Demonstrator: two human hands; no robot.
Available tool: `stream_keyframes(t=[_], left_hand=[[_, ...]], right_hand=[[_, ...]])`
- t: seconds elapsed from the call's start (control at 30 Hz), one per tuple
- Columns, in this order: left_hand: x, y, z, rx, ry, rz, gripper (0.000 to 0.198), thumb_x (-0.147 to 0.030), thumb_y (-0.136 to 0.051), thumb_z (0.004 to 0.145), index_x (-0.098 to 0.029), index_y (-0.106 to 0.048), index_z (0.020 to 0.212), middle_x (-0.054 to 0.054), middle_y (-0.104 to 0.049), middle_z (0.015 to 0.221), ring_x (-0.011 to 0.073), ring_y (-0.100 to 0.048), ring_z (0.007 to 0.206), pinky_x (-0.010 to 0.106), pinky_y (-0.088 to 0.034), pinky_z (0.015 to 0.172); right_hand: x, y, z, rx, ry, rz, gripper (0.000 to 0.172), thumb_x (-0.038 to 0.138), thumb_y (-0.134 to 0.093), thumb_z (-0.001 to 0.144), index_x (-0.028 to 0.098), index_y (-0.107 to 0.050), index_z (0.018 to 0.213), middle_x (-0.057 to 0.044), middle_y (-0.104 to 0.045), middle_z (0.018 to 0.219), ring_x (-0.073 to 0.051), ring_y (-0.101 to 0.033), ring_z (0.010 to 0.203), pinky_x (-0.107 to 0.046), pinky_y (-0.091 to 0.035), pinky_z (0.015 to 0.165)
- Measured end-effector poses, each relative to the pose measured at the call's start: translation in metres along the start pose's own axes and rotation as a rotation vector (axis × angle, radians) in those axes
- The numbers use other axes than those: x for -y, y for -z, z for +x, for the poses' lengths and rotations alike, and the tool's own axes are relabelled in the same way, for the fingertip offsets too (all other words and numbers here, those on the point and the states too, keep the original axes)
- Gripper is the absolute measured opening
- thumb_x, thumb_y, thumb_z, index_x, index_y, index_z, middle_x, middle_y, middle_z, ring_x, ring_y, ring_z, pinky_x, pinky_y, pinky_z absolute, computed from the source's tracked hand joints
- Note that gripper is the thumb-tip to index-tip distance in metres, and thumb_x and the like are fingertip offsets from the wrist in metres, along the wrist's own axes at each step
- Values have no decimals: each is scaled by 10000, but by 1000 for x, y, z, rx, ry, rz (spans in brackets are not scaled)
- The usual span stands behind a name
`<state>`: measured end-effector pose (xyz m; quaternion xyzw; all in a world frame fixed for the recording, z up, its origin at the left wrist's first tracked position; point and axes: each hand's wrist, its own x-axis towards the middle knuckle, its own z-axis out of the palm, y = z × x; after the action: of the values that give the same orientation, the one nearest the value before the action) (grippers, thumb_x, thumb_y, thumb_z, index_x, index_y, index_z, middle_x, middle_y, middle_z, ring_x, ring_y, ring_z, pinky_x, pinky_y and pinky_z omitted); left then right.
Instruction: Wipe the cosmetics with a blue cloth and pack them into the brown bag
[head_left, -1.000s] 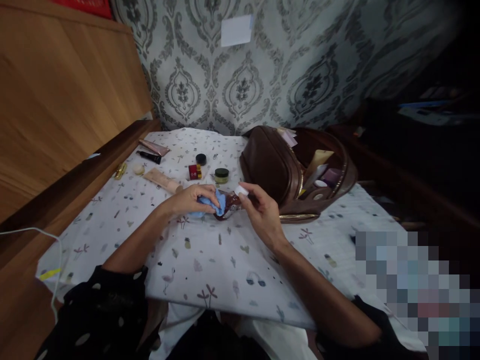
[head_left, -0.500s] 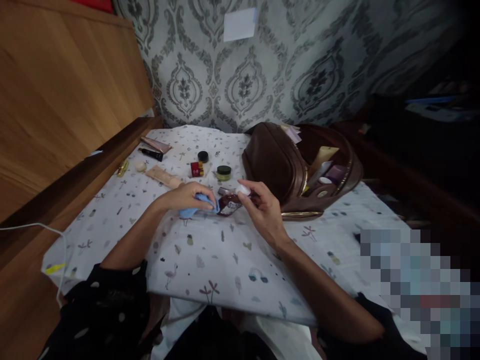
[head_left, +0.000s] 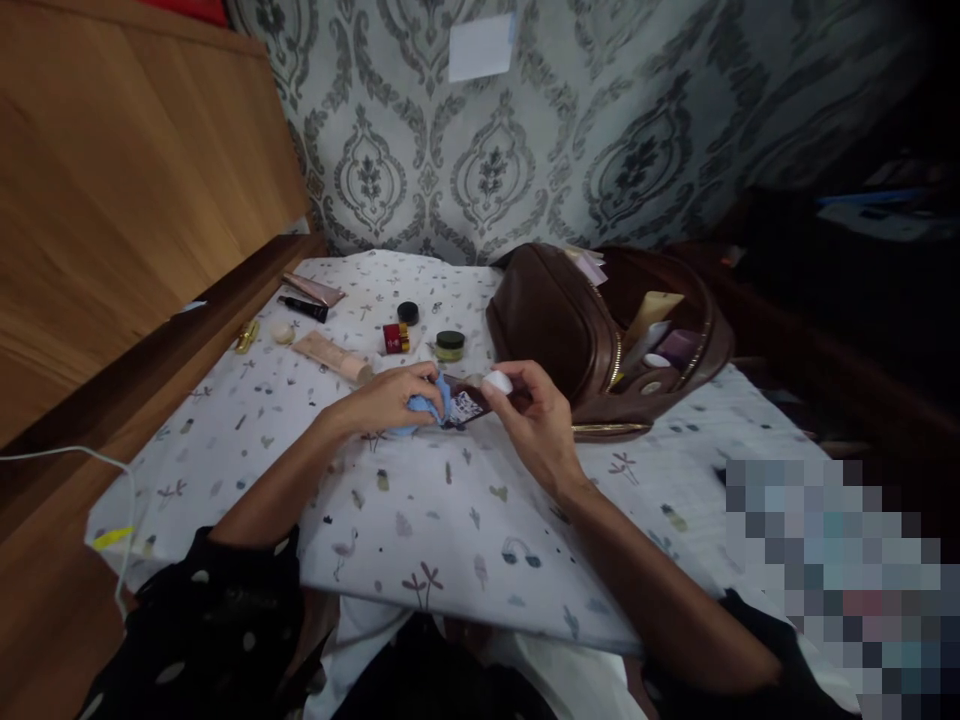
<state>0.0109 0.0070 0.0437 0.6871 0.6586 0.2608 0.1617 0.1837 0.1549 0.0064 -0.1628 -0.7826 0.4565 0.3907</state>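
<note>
Between my hands is a small dark reddish bottle (head_left: pixel 468 406) with a patterned label and a white cap (head_left: pixel 498 382). My right hand (head_left: pixel 541 425) pinches it by the cap end, thumb and fingers around the cap. In my left hand (head_left: pixel 386 398) is a bunched blue cloth (head_left: pixel 426 404), pressed against the bottle's other end. The bottle lies tilted just above the tablecloth; my fingers and the cloth hide part of it. Behind my left hand lies a beige tube (head_left: pixel 330 355). A green jar with a dark lid (head_left: pixel 450 346) stands just beyond the bottle.
An open brown leather bag (head_left: pixel 551 320) holding tubes and other items stands to the right. Farther left are a red-and-gold box (head_left: pixel 395 338), a black lid (head_left: pixel 407 313), a black tube (head_left: pixel 304 307) and a gold item (head_left: pixel 247 337). A patterned wall borders the back.
My left hand and the cloth have moved right, onto the bottle's end. The bottle has turned so its label shows more. My right hand has shifted slightly right, still at the cap.
</note>
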Motion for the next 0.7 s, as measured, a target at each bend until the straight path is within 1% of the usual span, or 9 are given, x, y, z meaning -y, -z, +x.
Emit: stream_keyframes(t=[0.07,0.17,0.23,0.3,0.4,0.43,0.5,0.6,0.7], left_hand=[[4,2,-1,44,66,16,120,-216,-632,839,-211,-745,877,24,-563,956,173,-596,886,276,-457,806],[9,0,-1,76,147,74,127,-210,-628,829,-221,-743,882,23,-619,1002,184,-614,900,294,-458,831],[13,-3,-2,72,163,101,139,-203,-619,824,-223,-737,894,26,-645,1041,196,-623,936,307,-458,854],[16,-5,-2,57,155,98,141,-210,-611,822,-222,-730,897,28,-653,1049,200,-625,956,308,-460,856],[16,-4,-2,36,146,46,146,-228,-592,830,-217,-719,902,27,-656,1002,181,-625,890,290,-467,795],[13,-3,-2,11,141,21,149,-229,-586,832,-215,-714,907,25,-656,985,174,-623,861,283,-467,769],[6,-1,-1,-85,108,-33,147,-230,-578,838,-212,-700,918,26,-653,972,171,-620,846,277,-465,742],[-11,-3,0,-257,-7,-106,141,-233,-575,864,-209,-671,964,36,-659,997,178,-624,902,291,-473,798],[-24,-10,1,-307,-93,-99,163,-229,-573,888,-215,-643,1035,46,-671,1051,181,-632,946,303,-467,860]], right_hand=[[1,0,-1,1,17,-2,237,405,-657,867,207,-643,998,-24,-621,870,-158,-575,749,-285,-498,669],[2,0,-2,36,104,-22,270,383,-631,896,228,-670,1113,-36,-622,914,-159,-563,748,-287,-498,654],[3,2,-1,73,155,-55,291,367,-616,907,241,-680,1162,-46,-614,935,-161,-557,745,-281,-490,617],[2,3,0,89,162,-81,295,363,-612,910,243,-683,1171,-56,-614,955,-166,-565,758,-279,-494,607],[-1,5,1,56,139,-85,286,377,-624,900,241,-679,1146,-63,-635,1002,-179,-598,813,-298,-524,672],[-2,5,1,39,132,-80,281,385,-629,895,238,-679,1129,-61,-642,998,-181,-605,818,-307,-530,691],[-2,4,1,16,118,-71,271,408,-639,884,229,-680,1083,-52,-652,956,-178,-612,793,-315,-531,702],[0,3,-1,14,95,-73,261,439,-660,864,218,-676,1002,-34,-651,870,-164,-605,715,-304,-519,670],[3,3,-2,29,82,-82,264,456,-668,856,208,-665,947,-22,-640,807,-152,-585,666,-289,-495,632]])
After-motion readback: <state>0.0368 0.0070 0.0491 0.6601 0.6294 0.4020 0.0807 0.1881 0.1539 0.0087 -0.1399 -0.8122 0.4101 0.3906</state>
